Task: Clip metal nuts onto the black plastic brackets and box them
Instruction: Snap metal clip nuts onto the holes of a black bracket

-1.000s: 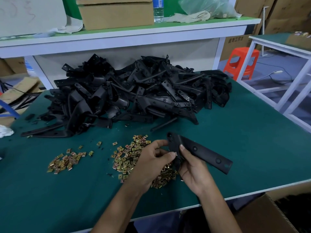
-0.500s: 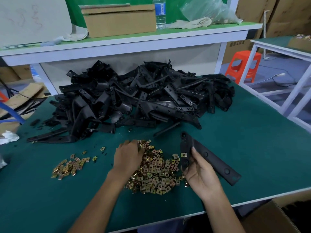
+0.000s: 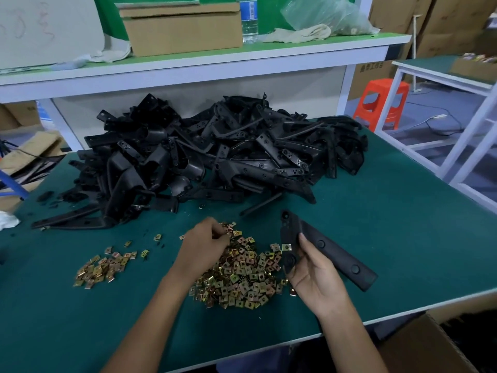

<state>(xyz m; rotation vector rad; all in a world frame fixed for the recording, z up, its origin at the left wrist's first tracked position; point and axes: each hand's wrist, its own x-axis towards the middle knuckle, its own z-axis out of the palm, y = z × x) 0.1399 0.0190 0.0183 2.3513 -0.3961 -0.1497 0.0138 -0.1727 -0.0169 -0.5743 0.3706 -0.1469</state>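
Left hand (image 3: 204,246) now off long black plastic bracket (image 3: 336,254), fingers curled in gold metal nuts (image 3: 242,278) fetching nut 2, pinch unclear; right hand (image 3: 314,281) grips bracket.

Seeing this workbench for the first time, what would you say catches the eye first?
A big tangled heap of black plastic brackets dominates the back of the green table. In front of it glints a pile of metal nuts, into which the left hand reaches. Beside the pile, the right hand grips a single bracket with one nut on its edge.
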